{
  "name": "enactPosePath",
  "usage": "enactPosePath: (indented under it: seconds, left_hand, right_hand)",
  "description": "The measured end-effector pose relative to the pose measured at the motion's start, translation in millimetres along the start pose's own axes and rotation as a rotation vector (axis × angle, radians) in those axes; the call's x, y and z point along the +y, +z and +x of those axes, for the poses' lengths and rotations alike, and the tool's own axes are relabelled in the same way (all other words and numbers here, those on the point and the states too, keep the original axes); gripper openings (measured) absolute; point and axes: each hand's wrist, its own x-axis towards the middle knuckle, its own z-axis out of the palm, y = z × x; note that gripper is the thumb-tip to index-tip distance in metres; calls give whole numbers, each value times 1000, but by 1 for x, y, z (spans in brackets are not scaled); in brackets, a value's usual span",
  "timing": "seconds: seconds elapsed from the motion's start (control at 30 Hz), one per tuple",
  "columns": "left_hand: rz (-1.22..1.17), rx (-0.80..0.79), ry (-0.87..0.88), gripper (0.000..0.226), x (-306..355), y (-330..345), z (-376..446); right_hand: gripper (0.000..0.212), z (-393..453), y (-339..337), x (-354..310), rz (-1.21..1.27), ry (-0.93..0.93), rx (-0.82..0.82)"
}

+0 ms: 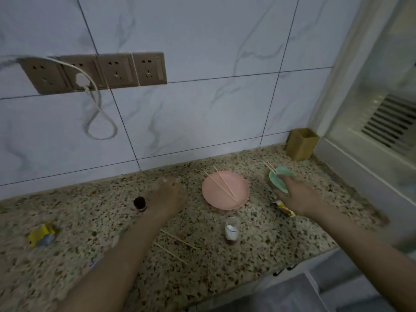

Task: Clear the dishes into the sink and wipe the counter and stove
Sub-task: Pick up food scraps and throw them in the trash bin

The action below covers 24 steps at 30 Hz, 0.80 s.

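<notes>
Green bowl (pixel 280 180) (chopsticks (pixel 270 167) inside) gripped by right hand (pixel 297 198).

Dim, cool and soft throughout, brighter at the right window (pixel 382 91), with motion blur on both hands, faint shadows on the counter (pixel 258 251), and wide-angle bending at the edges.
</notes>
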Motion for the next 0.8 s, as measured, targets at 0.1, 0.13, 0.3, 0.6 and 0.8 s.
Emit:
enactPosePath:
  seconds: [0.1,0.13,0.3,0.6,0.8]
  left_hand:
    - [20,-32,8,52,4,15,17]
    - [21,-33,7,51,4,18,19]
    - [81,-77,-30,58,4,35,38]
    - [165,-81,-68,68,2,65,86]
    - [124,-187,-161,80,12,83,113]
  right_hand:
    - [53,4,18,18,-26,32,-49]
    - [52,4,23,21,-20,42,-61]
    - [54,17,62,47,20,99,-113]
    - [53,60,117,81,18,234,-91]
    - [66,87,142,93,-79,340,-142]
